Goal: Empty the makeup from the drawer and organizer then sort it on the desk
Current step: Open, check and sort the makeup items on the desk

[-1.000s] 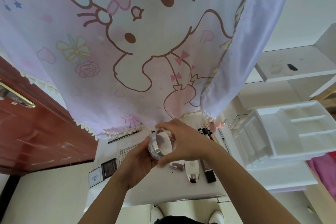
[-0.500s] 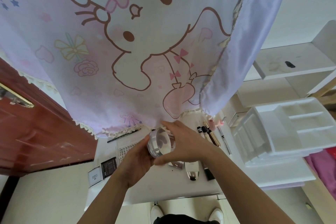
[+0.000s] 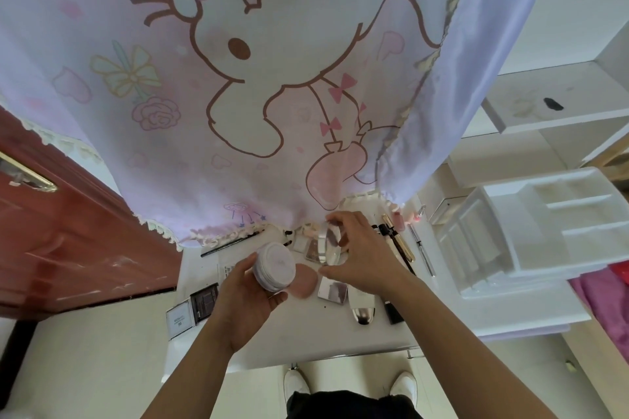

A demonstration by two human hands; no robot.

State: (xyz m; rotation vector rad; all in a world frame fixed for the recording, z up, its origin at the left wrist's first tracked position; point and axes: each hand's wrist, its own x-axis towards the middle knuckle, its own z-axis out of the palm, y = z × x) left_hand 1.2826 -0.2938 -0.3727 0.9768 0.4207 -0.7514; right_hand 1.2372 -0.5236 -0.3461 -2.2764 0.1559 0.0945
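Over white desk, left hand holds round jar, right hand clear lid.

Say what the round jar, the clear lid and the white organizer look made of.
Round jar in the left hand: pale matte top, soft-looking, perhaps a fabric puff over plastic; unclear. Lid in the right hand: likely clear plastic, since what lies behind shows through it, with a shiny metallic-looking rim. White organizer: opaque glossy plastic, by its moulded dividers.
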